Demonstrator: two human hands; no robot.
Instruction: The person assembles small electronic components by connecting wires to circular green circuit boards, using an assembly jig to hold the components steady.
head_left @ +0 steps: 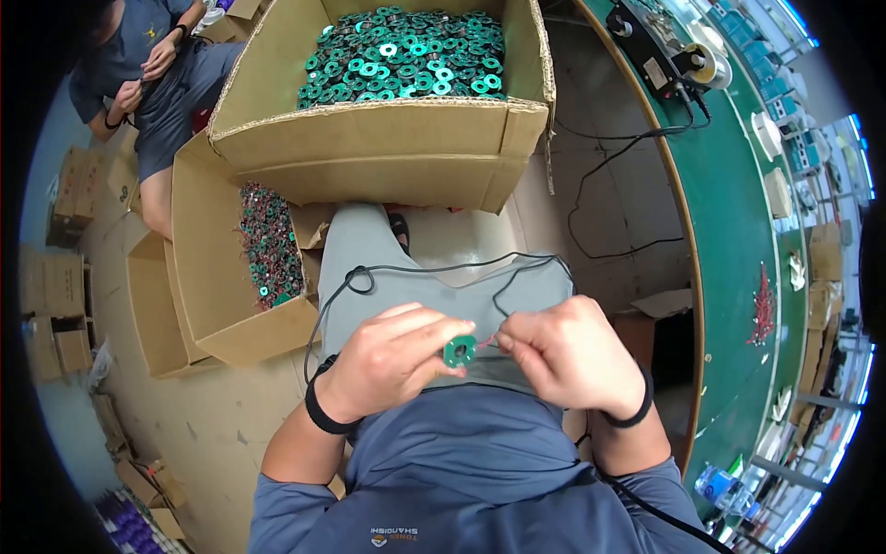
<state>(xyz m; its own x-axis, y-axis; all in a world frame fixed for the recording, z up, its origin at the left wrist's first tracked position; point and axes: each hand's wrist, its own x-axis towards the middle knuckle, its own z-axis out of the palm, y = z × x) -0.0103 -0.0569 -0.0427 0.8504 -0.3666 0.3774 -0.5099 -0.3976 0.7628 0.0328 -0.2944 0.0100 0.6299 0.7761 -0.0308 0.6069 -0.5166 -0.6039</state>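
My left hand pinches a small green ring-shaped coil over my lap. Right beside it, my right hand grips the thin red wire that comes off the coil. Both wrists wear dark bands. A thin black cable loops across my lap behind the hands. Straight ahead stands a large cardboard box filled with several green ring coils.
A lower cardboard box at my left holds coils with red wires. Another person sits at the far left. A curved green workbench runs along the right with tools and a bundle of red wires. Small boxes lie on the floor.
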